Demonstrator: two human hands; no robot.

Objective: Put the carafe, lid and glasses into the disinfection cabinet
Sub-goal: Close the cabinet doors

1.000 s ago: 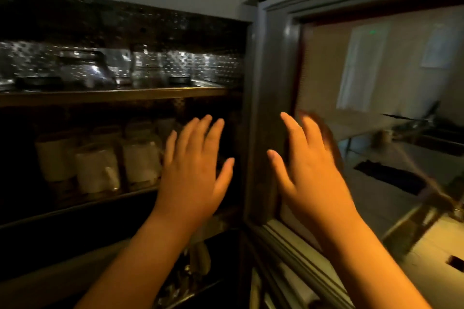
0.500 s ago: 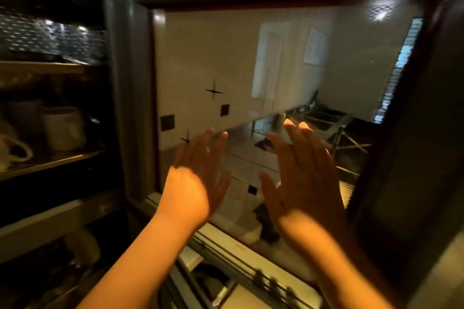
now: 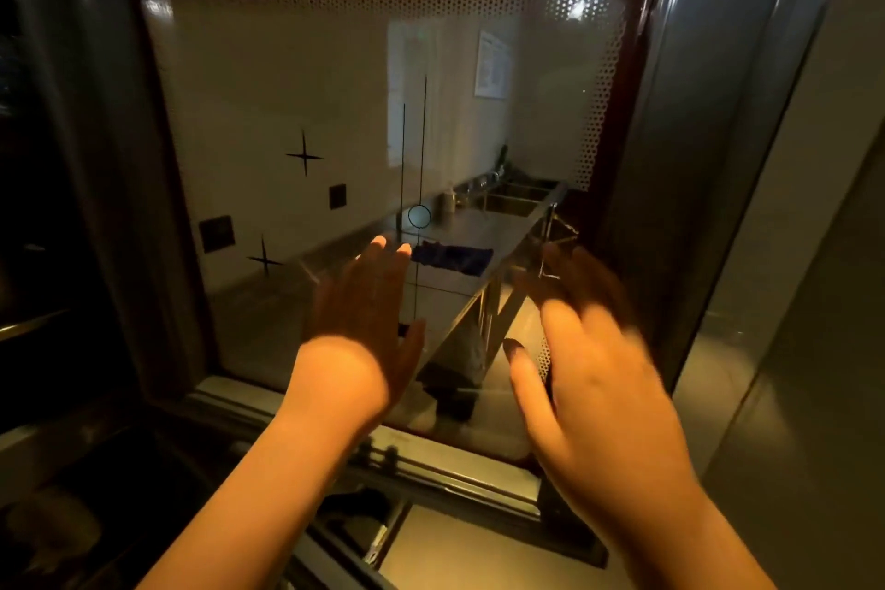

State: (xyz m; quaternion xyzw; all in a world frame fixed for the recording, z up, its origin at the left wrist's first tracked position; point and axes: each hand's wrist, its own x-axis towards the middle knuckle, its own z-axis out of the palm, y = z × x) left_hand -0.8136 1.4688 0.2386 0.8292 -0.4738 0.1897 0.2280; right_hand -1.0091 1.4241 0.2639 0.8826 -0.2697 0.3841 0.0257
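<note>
The glass door (image 3: 297, 77) of the disinfection cabinet fills the view, and its pane mirrors a room with a steel counter and sink. My left hand (image 3: 361, 326) lies flat against the lower middle of the glass, fingers straight. My right hand (image 3: 594, 374) hovers beside it to the right, fingers spread and blurred, at or just off the pane; contact cannot be made out. Neither hand holds anything. At the far left a dark strip of the cabinet interior (image 3: 28, 254) shows a shelf edge. The carafe, lid and glasses are out of sight.
The grey metal door frame (image 3: 718, 110) runs down the right side, with a plain grey panel (image 3: 823, 350) beyond it. Below the door sits its bottom rail (image 3: 431, 470), and under that a dim lower compartment (image 3: 72, 517).
The door has swung further across the cabinet opening, now covering nearly all of the shelves with cups seen a second ago. Both hands moved with it, staying flat near the glass.
</note>
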